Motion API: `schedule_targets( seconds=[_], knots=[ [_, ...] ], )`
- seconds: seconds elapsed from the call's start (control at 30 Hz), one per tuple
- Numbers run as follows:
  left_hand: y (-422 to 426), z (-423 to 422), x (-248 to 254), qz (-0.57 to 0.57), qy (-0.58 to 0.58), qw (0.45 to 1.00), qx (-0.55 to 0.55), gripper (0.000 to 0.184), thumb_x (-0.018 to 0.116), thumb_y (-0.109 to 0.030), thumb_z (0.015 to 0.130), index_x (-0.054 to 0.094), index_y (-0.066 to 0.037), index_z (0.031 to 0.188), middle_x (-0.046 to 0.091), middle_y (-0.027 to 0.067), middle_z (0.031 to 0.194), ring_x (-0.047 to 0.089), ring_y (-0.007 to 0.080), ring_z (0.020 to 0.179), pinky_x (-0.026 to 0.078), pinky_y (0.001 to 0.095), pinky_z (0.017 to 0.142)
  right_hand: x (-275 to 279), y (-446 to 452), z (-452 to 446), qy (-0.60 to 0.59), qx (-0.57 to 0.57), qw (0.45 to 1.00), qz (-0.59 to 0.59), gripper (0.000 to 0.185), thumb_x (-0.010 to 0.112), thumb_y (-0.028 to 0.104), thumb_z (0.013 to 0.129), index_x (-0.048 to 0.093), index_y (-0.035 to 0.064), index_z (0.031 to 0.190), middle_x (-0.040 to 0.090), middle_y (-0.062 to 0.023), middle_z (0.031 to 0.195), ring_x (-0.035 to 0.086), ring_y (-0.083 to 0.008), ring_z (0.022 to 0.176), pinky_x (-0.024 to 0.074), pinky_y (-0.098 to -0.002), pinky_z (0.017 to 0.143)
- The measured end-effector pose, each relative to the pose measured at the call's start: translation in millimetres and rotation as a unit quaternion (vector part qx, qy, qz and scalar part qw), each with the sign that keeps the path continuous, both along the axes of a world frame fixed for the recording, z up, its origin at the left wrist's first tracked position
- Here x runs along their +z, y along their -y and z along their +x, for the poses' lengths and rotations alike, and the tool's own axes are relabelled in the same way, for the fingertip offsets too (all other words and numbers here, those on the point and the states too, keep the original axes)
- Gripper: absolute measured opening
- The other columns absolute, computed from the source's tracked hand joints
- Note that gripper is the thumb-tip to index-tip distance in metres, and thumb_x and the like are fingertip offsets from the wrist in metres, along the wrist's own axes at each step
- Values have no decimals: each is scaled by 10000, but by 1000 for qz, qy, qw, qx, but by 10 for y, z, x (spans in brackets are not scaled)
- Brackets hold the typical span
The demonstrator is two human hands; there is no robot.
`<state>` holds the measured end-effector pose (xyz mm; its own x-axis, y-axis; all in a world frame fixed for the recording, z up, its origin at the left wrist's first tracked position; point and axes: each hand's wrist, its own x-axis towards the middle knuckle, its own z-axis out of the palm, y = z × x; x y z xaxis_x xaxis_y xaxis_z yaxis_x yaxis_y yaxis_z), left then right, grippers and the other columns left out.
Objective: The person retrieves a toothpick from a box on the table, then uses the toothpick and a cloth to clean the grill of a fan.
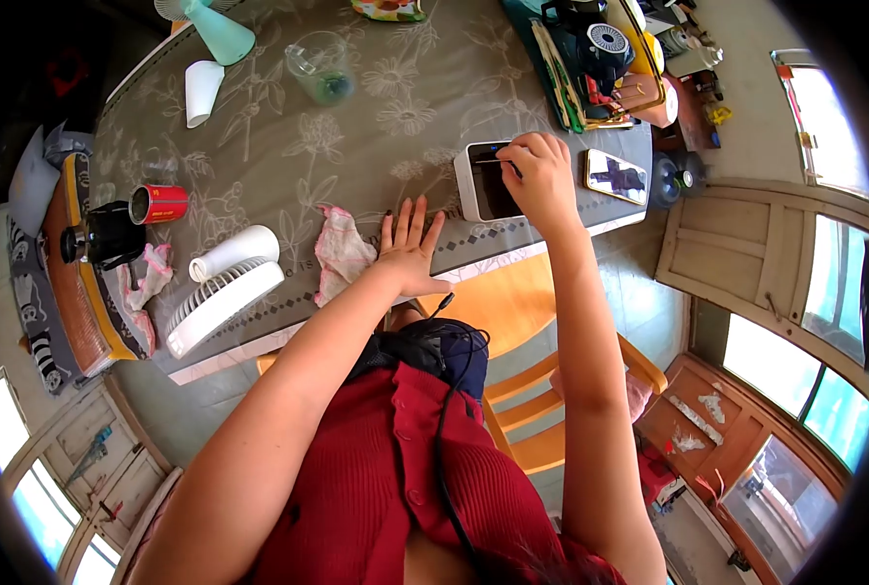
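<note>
My left hand (410,252) lies flat on the patterned tablecloth with its fingers spread and holds nothing. Just left of it is a crumpled pink and white cloth (342,253). My right hand (541,174) is over a white box-like device with a dark top (493,190), its fingers bent together near the far edge. Between those fingertips there seems to be something thin, too small to name. A phone (616,177) with a lit screen lies right of that hand, apart from it.
On the table (395,127) stand a white fan (222,304), a red can (159,204), a clear plastic cup (322,73), a white cup (202,93) and a filled basket (605,68). A wooden chair (527,409) is close by my body. A black cable (441,439) hangs down my front.
</note>
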<state>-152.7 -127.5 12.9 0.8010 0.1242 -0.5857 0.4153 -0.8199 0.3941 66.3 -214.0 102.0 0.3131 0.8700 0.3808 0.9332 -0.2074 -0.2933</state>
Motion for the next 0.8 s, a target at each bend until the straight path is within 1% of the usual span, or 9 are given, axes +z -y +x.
schedule_targets(
  seconds=[0.2,0.33,0.4,0.53,0.6,0.63,0.7,0.73,0.8],
  knots=[
    [0,-3,39,-6,4,1000,10,1298,666,-710,675,-100,-132,1548,-214,252,1566,-211,410,1450,-98,578,1131,7,-42,36,1,22,1000,-6,103,683,33,715,638,70,800,617,-67,798,616,-280,792,495,-385,764],
    [68,44,34,-10,9,1000,14,1287,670,-702,677,-80,-128,1551,-196,251,1571,-201,413,1452,-92,576,1133,251,-2,-133,-44,0,995,94,143,700,-9,752,643,42,874,665,-98,903,636,-299,835,510,-363,759],
    [18,-46,-68,-17,51,998,30,1271,682,-683,677,-46,-120,1554,-174,250,1577,-186,412,1456,-81,580,1133,337,82,-559,-172,-128,967,141,117,682,-14,808,646,37,907,663,-91,874,649,-247,794,511,-314,737],
    [144,-199,-202,23,263,960,99,1125,733,-577,636,251,-53,1507,57,259,1587,31,419,1474,29,570,1157,157,181,-1154,-333,-168,920,120,166,654,-23,867,616,14,1024,647,-70,844,632,-144,788,500,-270,725],
    [128,-302,-188,-27,349,929,117,1041,715,-501,718,227,-18,1501,63,269,1581,52,439,1467,82,580,1153,-62,168,-1600,-507,-134,834,172,277,619,-33,894,546,7,1158,633,-76,863,622,-140,804,494,-265,731],
    [159,-397,12,-36,357,926,118,988,698,-454,758,217,-7,1497,75,272,1576,62,445,1463,96,581,1151,-50,169,-1648,-508,-117,838,160,357,581,-36,919,462,-6,1254,614,-84,884,612,-132,813,486,-259,734],
    [217,-680,-44,-87,374,917,109,896,669,-336,826,177,-7,1499,97,276,1567,74,454,1460,109,574,1154,-292,155,-1872,-543,-134,803,205,325,574,-40,919,489,-5,1231,613,-76,892,607,-124,805,485,-255,726],
    [208,-753,122,-92,366,916,137,812,682,-276,817,272,-7,1464,182,249,1549,127,442,1452,153,565,1151,-181,129,-1939,-576,-144,767,245,295,566,-43,920,515,-5,1208,611,-68,899,602,-117,797,484,-252,718],
    [259,-1204,-147,-147,377,912,70,629,682,-213,811,445,-6,1356,317,204,1495,217,409,1430,220,558,1135,-519,33,-1965,-531,-133,813,197,246,600,-36,881,591,7,1124,604,-63,896,597,-131,759,484,-255,692]
  ],
)
